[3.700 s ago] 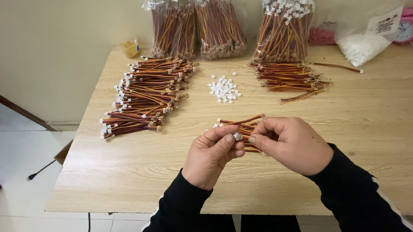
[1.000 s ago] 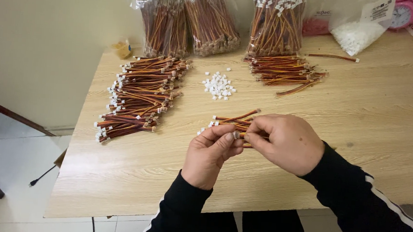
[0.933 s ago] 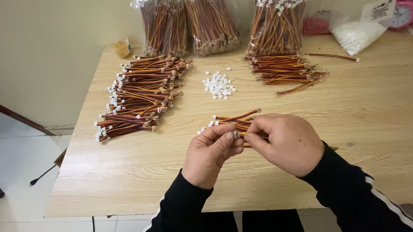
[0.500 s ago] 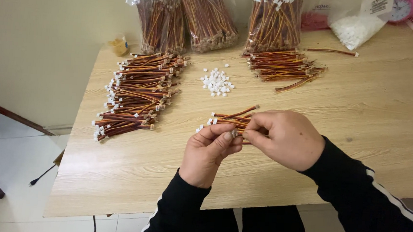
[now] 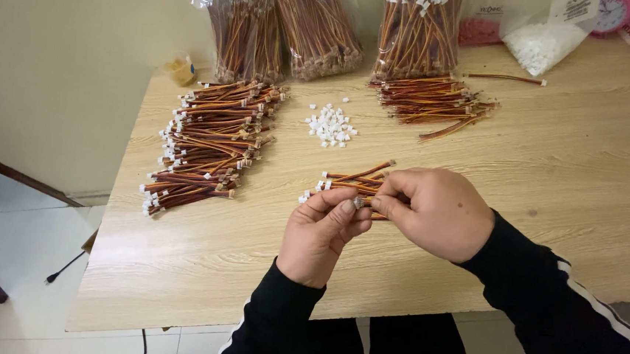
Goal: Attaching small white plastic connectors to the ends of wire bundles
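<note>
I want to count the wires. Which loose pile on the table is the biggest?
The left pile, beside the table's left edge, is longest and thickest, far bigger than the far pile and the few by the hands.

One head-worn camera looks steeply down and forward over a wooden table (image 5: 551, 186) from its near edge. It sits close above the hands at 6 o'clock, the bags (image 5: 296, 20) lie far at 12 o'clock, and floor shows at 9 o'clock.
</note>
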